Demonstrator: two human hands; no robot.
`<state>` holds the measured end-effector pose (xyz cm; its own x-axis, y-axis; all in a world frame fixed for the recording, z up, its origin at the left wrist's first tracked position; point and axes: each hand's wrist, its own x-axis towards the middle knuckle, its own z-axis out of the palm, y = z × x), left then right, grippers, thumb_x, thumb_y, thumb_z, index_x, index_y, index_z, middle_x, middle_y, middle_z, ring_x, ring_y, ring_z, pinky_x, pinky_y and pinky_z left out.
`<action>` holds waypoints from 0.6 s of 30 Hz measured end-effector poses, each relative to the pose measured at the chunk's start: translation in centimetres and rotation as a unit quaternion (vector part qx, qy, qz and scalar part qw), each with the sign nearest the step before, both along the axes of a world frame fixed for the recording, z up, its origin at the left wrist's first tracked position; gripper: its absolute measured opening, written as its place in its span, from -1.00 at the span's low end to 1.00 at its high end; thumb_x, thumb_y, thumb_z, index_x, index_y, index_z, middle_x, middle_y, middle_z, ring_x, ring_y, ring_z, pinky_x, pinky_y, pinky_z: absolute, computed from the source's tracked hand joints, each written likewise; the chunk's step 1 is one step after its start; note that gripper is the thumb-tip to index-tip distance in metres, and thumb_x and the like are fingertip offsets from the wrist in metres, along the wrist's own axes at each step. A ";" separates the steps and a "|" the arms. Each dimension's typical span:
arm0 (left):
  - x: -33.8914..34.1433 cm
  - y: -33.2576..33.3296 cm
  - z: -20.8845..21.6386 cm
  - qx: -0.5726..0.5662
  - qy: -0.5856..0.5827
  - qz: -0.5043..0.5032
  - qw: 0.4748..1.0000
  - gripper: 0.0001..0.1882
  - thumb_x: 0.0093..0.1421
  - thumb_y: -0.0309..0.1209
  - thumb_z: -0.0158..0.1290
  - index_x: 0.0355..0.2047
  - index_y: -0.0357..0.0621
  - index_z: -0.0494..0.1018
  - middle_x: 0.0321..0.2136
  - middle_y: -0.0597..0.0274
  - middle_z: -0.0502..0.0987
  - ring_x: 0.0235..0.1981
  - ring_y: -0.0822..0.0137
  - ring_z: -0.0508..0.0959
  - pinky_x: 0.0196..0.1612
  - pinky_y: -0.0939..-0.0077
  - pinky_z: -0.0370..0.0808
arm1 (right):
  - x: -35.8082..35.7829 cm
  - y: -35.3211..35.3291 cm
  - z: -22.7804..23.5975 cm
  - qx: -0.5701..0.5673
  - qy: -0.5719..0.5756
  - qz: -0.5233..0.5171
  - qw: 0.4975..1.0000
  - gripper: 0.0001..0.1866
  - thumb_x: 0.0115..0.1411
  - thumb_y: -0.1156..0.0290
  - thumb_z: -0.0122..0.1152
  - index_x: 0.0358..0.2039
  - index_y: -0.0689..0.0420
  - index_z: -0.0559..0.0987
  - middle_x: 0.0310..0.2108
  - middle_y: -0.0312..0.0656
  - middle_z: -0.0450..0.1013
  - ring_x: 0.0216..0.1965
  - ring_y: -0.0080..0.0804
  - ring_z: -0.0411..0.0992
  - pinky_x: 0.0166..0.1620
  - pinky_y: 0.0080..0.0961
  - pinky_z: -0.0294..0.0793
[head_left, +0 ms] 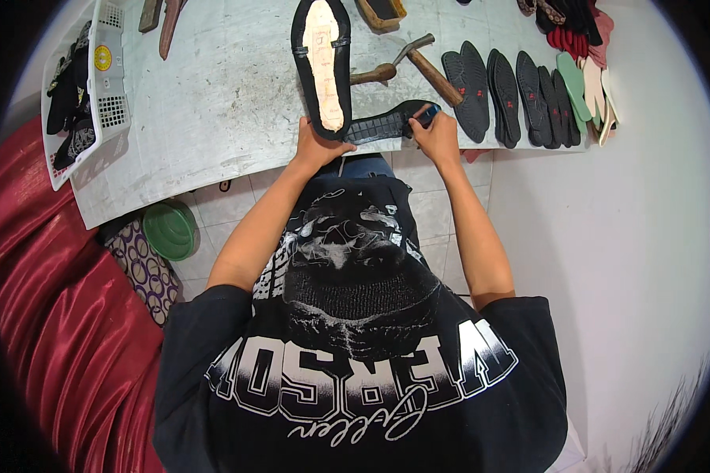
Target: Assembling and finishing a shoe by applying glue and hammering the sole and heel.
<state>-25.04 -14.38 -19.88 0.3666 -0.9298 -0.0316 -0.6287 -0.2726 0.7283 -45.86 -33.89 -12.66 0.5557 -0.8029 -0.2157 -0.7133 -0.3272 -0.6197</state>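
Observation:
A black shoe sole (377, 126) with a grid-patterned face lies near the table's front edge. My left hand (317, 148) grips the sole's left end, its thumb along the near edge. Right above that hand stretches a black shoe upper (298, 67) with a cream insole board (321, 59) in its middle; its near tip overlaps the sole's left end. At the sole's right end, my right hand (437, 139) is closed on a small dark blue tool (428, 116), whose exact kind I cannot make out.
Beyond the sole lie a hammer (434, 76) and a wooden-handled tool (375, 75). Several black soles (467, 91) stand in a row at right, beside green insoles (572, 83). A white basket (106, 87) of dark items stands at left. A green basin (169, 230) sits below the table.

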 end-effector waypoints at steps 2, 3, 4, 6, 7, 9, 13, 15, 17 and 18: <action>0.2 0.0 -0.6 0.028 0.012 -0.009 1.000 -0.23 -0.23 0.09 0.53 -0.06 -0.07 0.63 -0.10 0.14 0.67 -0.02 0.06 0.59 0.09 0.17 0.39 | 0.5 -1.5 -0.3 -0.041 -0.004 0.026 0.999 -0.83 0.06 0.41 0.47 -0.41 0.23 0.67 -0.55 0.02 0.57 -0.49 -0.06 0.60 -0.34 -0.23 0.53; 0.3 0.1 -0.9 0.057 0.025 -0.015 0.998 -0.19 -0.21 0.12 0.49 0.02 -0.05 0.60 -0.04 0.16 0.67 0.02 0.08 0.55 0.11 0.17 0.27 | 1.0 -2.3 0.2 -0.003 -0.006 0.001 1.000 -0.82 0.06 0.39 0.49 -0.39 0.22 0.69 -0.55 0.02 0.57 -0.49 -0.09 0.61 -0.34 -0.24 0.54; 0.2 0.1 -1.0 0.057 0.025 -0.015 0.998 -0.19 -0.21 0.12 0.49 0.02 -0.05 0.60 -0.04 0.16 0.67 0.02 0.08 0.55 0.11 0.17 0.27 | 1.1 -3.2 0.4 0.033 -0.006 -0.026 0.999 -0.81 0.07 0.38 0.50 -0.38 0.22 0.70 -0.56 0.01 0.58 -0.49 -0.12 0.62 -0.33 -0.25 0.54; 0.1 -0.1 -1.0 0.046 -0.004 -0.015 0.999 -0.17 -0.22 0.13 0.49 0.02 -0.06 0.60 -0.04 0.15 0.67 0.03 0.07 0.54 0.11 0.17 0.27 | 0.2 -4.6 -0.1 -0.021 -0.025 -0.026 0.999 -0.79 0.07 0.36 0.52 -0.34 0.20 0.72 -0.52 0.01 0.61 -0.48 -0.21 0.63 -0.33 -0.32 0.54; 0.1 -0.1 -1.0 0.046 -0.004 -0.013 0.999 -0.17 -0.22 0.13 0.49 0.02 -0.06 0.60 -0.04 0.15 0.67 0.03 0.07 0.54 0.11 0.17 0.27 | -0.4 -5.2 -0.1 -0.040 -0.042 -0.051 0.997 -0.80 0.07 0.37 0.52 -0.35 0.19 0.73 -0.51 0.00 0.62 -0.48 -0.23 0.62 -0.33 -0.33 0.54; 0.2 -0.1 -1.0 0.071 0.018 -0.012 0.997 -0.17 -0.21 0.15 0.48 0.01 -0.07 0.60 -0.03 0.15 0.67 0.04 0.06 0.52 0.10 0.17 0.27 | -1.3 -6.1 -0.1 -0.094 -0.077 -0.079 0.989 -0.85 0.11 0.42 0.49 -0.34 0.20 0.72 -0.51 -0.01 0.62 -0.48 -0.24 0.63 -0.33 -0.35 0.54; 0.1 -0.3 -0.7 0.060 0.011 -0.020 0.998 -0.20 -0.21 0.16 0.47 -0.03 -0.06 0.61 -0.05 0.14 0.67 0.03 0.05 0.52 0.10 0.17 0.27 | -3.2 -5.1 -0.9 -0.144 -0.128 -0.086 0.978 -0.87 0.08 0.57 0.44 -0.32 0.19 0.68 -0.41 -0.01 0.61 -0.36 -0.10 0.63 -0.26 -0.28 0.55; -0.1 -0.6 -0.9 0.076 -0.034 -0.016 0.996 -0.24 -0.21 0.18 0.47 -0.09 -0.04 0.62 -0.09 0.15 0.67 0.00 0.06 0.53 0.07 0.16 0.28 | -3.1 -3.6 -2.2 -0.175 -0.136 -0.033 0.975 -0.88 0.09 0.57 0.42 -0.33 0.19 0.66 -0.40 -0.02 0.59 -0.35 -0.08 0.61 -0.26 -0.29 0.54; -0.1 -0.5 -0.4 0.098 -0.030 -0.010 0.995 -0.23 -0.24 0.15 0.51 -0.10 -0.05 0.60 -0.13 0.16 0.64 -0.02 0.06 0.56 0.08 0.16 0.39 | -1.5 -0.7 -1.2 -0.204 -0.105 0.068 0.971 -0.88 0.10 0.58 0.38 -0.33 0.18 0.62 -0.38 -0.03 0.55 -0.33 -0.01 0.58 -0.24 -0.29 0.53; 0.0 -0.5 -0.1 0.119 -0.023 -0.005 0.993 -0.22 -0.28 0.12 0.55 -0.12 -0.06 0.59 -0.17 0.16 0.62 -0.04 0.06 0.60 0.08 0.16 0.50 | -0.6 0.5 -0.2 -0.204 -0.066 0.111 0.970 -0.87 0.08 0.59 0.37 -0.33 0.18 0.61 -0.38 -0.03 0.53 -0.31 0.03 0.56 -0.23 -0.28 0.52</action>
<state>-25.09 -14.86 -20.01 0.3638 -0.9017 -0.2337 -0.6636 -0.4270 0.6143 -46.50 -33.42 -12.84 0.7262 -0.6635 0.1800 -0.5206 -0.7018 -0.4863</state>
